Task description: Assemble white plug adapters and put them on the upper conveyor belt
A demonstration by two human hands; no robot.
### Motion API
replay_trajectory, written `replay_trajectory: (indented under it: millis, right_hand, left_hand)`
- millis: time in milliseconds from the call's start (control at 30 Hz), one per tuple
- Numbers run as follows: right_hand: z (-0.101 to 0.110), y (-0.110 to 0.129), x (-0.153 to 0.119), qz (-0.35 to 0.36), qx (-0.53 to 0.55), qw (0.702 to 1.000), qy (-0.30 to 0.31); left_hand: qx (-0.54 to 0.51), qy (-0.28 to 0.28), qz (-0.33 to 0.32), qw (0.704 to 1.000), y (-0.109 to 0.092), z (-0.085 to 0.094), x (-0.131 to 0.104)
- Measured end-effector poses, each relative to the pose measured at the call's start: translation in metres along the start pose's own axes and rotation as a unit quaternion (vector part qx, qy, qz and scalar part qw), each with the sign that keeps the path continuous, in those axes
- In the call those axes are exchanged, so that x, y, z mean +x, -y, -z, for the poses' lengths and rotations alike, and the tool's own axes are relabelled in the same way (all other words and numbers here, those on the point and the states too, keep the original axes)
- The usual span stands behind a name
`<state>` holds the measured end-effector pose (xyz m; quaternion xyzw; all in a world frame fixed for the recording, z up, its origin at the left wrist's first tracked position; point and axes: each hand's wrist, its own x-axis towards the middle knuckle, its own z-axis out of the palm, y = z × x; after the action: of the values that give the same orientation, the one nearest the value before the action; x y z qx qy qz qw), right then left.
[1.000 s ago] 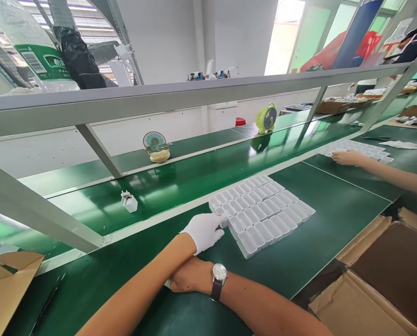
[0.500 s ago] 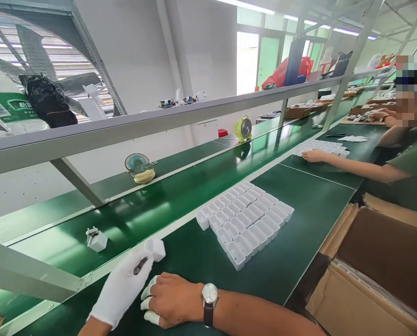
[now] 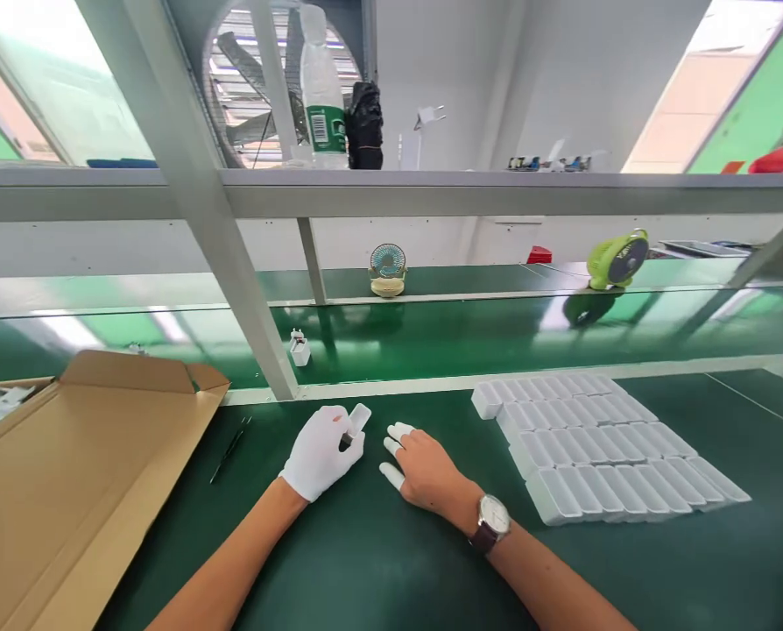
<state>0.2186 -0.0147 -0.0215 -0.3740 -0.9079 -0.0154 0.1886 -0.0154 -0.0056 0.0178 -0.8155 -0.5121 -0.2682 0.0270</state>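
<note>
My left hand (image 3: 322, 451), in a white glove, is closed around a small white plastic case (image 3: 360, 417) that sticks out past the thumb and fingers. Something dark shows between thumb and finger; I cannot make out what. To its right, apart from it, my right hand (image 3: 427, 473) wears white finger cots and a wristwatch (image 3: 494, 515). Its fingers are spread low over the green table and hold nothing. Further right, several rows of open white plastic cases (image 3: 602, 447) stand packed side by side. One more white case (image 3: 299, 349) with parts inside sits on the green belt.
A cardboard box (image 3: 109, 447) with its flap out lies at the left, beside black tweezers (image 3: 231, 449). A slanting metal post (image 3: 234, 289) rises before the belt (image 3: 444, 337). Behind it stand a small fan (image 3: 387, 267) and a green fan (image 3: 618, 260).
My view has swung left, bringing the cardboard box and tweezers into sight. The right hand has moved apart from the left. The left still holds the white case.
</note>
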Motion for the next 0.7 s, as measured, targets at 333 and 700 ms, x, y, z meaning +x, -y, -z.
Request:
replay_trajectory:
  millis: [333,700]
  right_hand:
    - [-0.003,-0.008,0.013,0.045,-0.053,0.997,-0.043]
    - [-0.004,-0.012,0.007,0.059,0.047,0.987,-0.143]
  left_hand:
    - [-0.139,-0.035,0.185,0.972,0.012,-0.018,-0.008]
    - [-0.149,-0.040,0.254,0.955,0.013,-0.029,-0.004]
